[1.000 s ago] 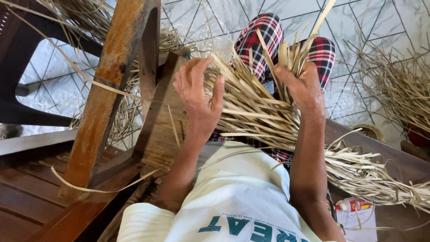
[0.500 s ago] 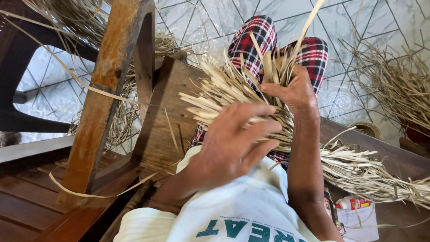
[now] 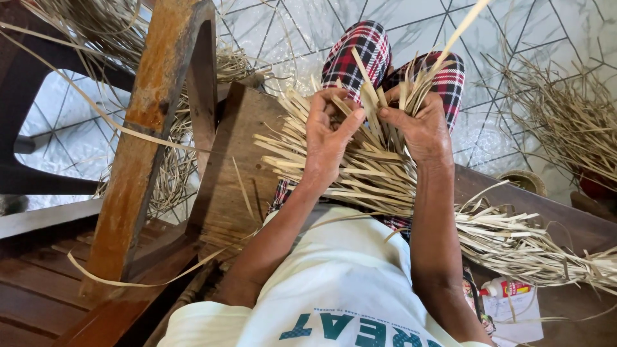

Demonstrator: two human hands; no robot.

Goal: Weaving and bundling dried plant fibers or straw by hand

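Head view, looking down over the lap.

Bundle of dry leaf strips: pale tan, flat, narrow. It lies across the lap on the plaid trousers, loose ends fanning left over the wooden board and right along the dark wooden surface.

Left hand: grip curled, thumb and fingers closed around a few upright strip ends at the top of the bundle.
Right hand: grip pressed together, pinching neighbouring upright strips; one long strip runs up past it toward the top edge.

Position relative to grip: the bulk of the bundle sits below and under both hands; only the upper ends are in the fingers. Hands just beside each other, nearly touching.

Handling, judged: very light, springy, stiff along the length, likely brittle if creased sharply; edges may slip sideways. Best taken near the ends, flat faces between thumb and finger.

Other loose strip piles lie on the tiled floor.
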